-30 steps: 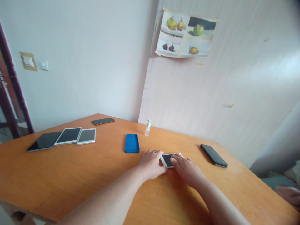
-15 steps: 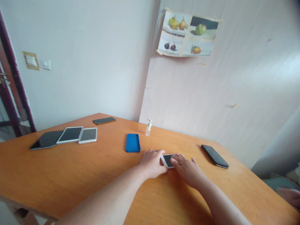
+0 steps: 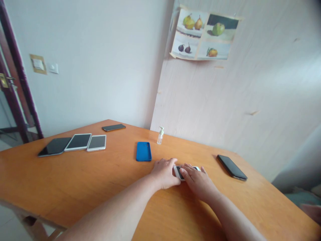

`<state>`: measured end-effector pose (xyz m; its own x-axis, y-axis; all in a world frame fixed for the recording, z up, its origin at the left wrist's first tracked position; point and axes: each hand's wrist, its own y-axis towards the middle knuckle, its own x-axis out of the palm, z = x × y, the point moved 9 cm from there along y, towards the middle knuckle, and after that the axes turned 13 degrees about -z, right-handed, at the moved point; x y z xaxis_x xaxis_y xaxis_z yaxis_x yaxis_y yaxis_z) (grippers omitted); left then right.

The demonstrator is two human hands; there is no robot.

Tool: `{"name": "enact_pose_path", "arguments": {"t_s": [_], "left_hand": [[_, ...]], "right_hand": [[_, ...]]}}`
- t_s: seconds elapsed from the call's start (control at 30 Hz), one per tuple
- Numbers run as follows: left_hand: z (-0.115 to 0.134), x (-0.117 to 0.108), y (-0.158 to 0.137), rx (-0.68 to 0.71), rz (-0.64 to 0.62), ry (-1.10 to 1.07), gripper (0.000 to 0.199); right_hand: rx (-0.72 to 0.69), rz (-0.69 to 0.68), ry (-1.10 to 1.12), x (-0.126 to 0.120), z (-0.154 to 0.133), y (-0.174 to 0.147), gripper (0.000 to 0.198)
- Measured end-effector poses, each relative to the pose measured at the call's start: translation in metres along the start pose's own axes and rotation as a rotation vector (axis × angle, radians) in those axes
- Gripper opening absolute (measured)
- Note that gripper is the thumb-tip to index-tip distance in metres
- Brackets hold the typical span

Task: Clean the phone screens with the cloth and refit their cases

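Wooden surface [image 3: 75, 187] carries it all. Far left: row of three tablets [image 3: 78, 141], dark phone [image 3: 113, 127] behind. Centre: blue case [image 3: 143, 151] lies empty, small pump bottle [image 3: 160, 135] beyond it. Right: black phone [image 3: 232, 167]. White phone [image 3: 178, 171] lies flat on the surface near centre, left hand [image 3: 164, 173] and right hand [image 3: 197, 180] pressed on it, fingers flat, not gripping. Phone not yet lifted or cased.

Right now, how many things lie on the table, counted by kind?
Phones: 4, namely white phone under the left hand and right hand, black phone, dark phone, white-framed phone
Tablets: 2, dark tablet, white tablet
Blue phone case: 1
Small pump bottle: 1
Total: 8
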<state>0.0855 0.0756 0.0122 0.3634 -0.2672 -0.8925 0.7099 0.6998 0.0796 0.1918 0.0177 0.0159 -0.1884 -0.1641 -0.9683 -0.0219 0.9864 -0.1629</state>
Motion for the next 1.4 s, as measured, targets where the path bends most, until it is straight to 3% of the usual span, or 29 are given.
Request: {"name": "enact_pose_path", "arguments": {"t_s": [0.2,0.33,0.57,0.83,1.13,1.2,1.4], "left_hand": [[0.001,0.002,0.001,0.011,-0.008,0.008,0.066],[0.000,0.002,0.001,0.007,0.004,0.016,0.063],[0.000,0.002,0.001,0.005,-0.044,0.000,0.077],[-0.002,0.004,0.002,-0.011,-0.011,0.013,0.067],[-0.001,0.002,0.002,0.009,-0.032,-0.011,0.077],[-0.001,0.001,0.001,0.011,-0.020,-0.011,0.076],[-0.002,0.003,0.002,0.002,-0.001,0.003,0.065]], "right_hand": [[-0.221,-0.033,0.082,-0.001,-0.037,-0.010,0.052],[-0.159,-0.023,0.050,0.002,-0.032,0.000,0.053],[0.043,0.012,-0.078,0.001,0.017,0.010,0.050],[-0.126,-0.008,0.039,0.006,-0.020,0.006,0.055],[0.159,-0.006,-0.209,-0.004,0.047,0.007,0.044],[0.137,0.001,-0.196,-0.002,0.040,0.007,0.044],[-0.131,0.013,-0.005,0.004,-0.021,0.005,0.055]]}}
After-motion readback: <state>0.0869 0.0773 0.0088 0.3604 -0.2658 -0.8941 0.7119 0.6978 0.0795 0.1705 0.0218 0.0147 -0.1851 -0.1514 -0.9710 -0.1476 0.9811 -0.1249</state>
